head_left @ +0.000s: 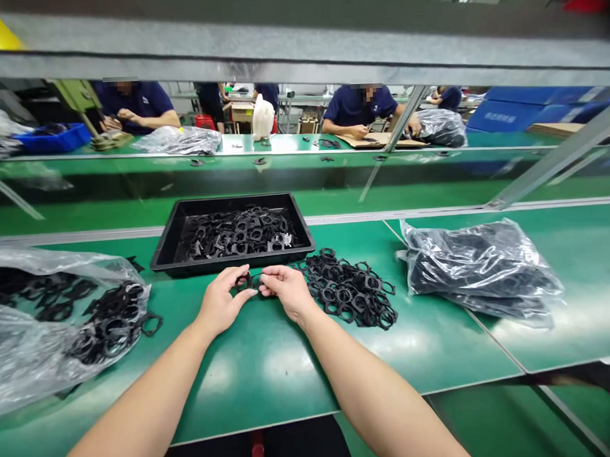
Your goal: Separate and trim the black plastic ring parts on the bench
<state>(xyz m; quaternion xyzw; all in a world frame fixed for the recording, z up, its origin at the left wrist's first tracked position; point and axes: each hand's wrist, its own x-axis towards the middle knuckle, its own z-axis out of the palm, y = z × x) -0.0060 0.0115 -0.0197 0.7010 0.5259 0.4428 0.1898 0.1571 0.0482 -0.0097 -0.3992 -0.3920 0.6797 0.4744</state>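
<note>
Between thumb and fingers, my left hand [225,299] pinches a small black ring-shaped part [243,282]. My right hand [286,289] is closed close beside it, thumb against fingers, at a dark piece mostly hidden by the fingers. Both hands are just in front of a black tray [231,263] heaped with black ring parts [245,230]. A loose pile of similar black rings [350,290] lies on the green table right of my right hand. To the left, an opened clear plastic bag [33,344] spills more black rings [113,322].
A sealed clear bag of black parts [481,269] lies on the right of the green table [250,384]. Behind a metal frame post [547,153], co-workers sit at another bench. Blue boxes [511,118] stand at the far right, and a blue bin [56,138] at the far left.
</note>
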